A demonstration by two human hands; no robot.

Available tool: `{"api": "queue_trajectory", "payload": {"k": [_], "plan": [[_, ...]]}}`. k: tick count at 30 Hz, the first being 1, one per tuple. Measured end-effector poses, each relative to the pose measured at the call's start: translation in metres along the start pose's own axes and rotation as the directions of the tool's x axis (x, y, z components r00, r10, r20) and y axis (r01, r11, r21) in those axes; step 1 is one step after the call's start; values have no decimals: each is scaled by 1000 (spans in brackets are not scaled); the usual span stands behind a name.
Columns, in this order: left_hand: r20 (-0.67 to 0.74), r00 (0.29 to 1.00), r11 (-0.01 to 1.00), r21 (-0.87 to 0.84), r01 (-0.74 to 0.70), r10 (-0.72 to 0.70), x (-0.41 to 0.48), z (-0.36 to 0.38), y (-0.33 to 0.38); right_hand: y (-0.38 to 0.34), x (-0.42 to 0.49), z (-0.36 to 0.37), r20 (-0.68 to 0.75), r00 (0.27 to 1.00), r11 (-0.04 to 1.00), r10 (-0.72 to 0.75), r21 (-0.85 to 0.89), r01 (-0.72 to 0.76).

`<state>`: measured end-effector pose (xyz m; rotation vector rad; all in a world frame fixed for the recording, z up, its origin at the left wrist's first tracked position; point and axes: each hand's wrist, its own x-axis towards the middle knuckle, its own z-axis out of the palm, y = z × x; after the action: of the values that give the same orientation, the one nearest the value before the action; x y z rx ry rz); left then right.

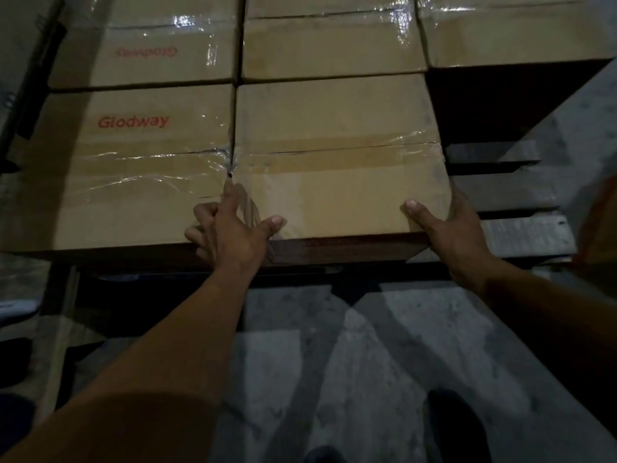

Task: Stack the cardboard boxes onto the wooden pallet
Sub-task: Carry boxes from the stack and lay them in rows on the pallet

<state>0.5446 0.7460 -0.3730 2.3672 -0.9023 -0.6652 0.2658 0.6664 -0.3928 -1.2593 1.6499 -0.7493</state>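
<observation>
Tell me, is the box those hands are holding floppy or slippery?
Probably stiff: the box has straight edges and a flat top. Maybe slippery where shiny tape crosses it. Likely heavy-ish, since both the left hand and right hand grip it.

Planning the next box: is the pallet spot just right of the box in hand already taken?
No: right of the held box, bare pallet slats show with no box on them.
</observation>
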Motion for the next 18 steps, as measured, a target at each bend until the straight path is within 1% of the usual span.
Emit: {"api": "queue_trajectory", "payload": {"k": [4,6,7,9,12,15,18], "plan": [[-40,999,994,106,11,-6,-5,1,6,-1,3,-1,22,999,998,25,-63,-24],[-79,997,987,159,17,-4,-8,2,17,-3,4,-4,18,998,993,68,-97,-66],[-97,995,983,185,-1,19,-10,2,22,-4,4,-7,10,995,989,96,-115,-94],[-112,986,970,226,-92,120,-17,4,31,-6,1,-14,-10,989,980,145,-137,-145],[-69,946,921,263,-289,317,-37,20,53,6,-6,-46,-44,982,970,185,-151,-190],[16,912,892,199,-405,410,-62,52,87,29,-11,-98,-108,976,972,188,-123,-201],[112,847,839,120,-530,519,-97,101,131,58,-15,-166,-210,951,964,229,-86,-251]]}}
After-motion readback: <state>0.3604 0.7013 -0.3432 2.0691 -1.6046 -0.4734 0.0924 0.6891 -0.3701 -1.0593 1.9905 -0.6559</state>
